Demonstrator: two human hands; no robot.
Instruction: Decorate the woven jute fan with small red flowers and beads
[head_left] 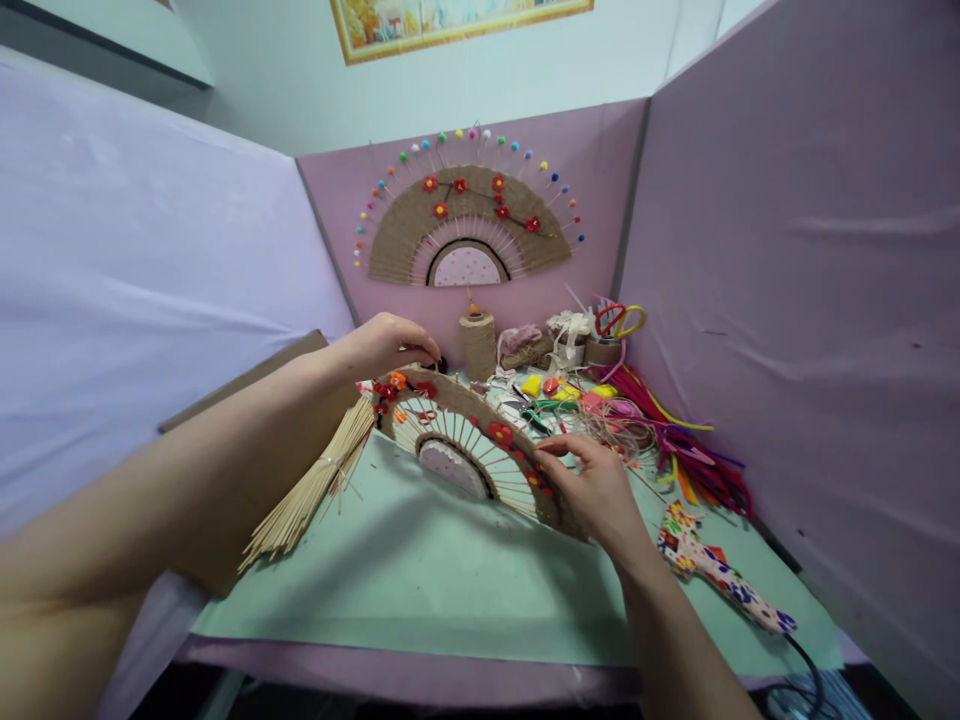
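A woven half-round hand fan (491,410) stands tilted above the table, its right end lower. Red and orange flowers decorate its brown twine band, with thin sticks fanning out from a pale dotted half-disc at the base. My right hand (592,485) pinches the band near its right end, thumb in front. At the top edge, my left hand (394,345) has its fingers pinched together, seemingly on a small loop there; the exact grip is too small to make out. A bundle of thin wooden sticks (315,485) lies left of the fan.
A larger matching fan (469,225) hangs on the pink back panel. Behind my fan stand a twine spool (478,345) and a scissors holder (604,350). Pipe cleaners (697,455) pile at right. A flower-patterned glue gun (720,575) with a cord lies near my right forearm.
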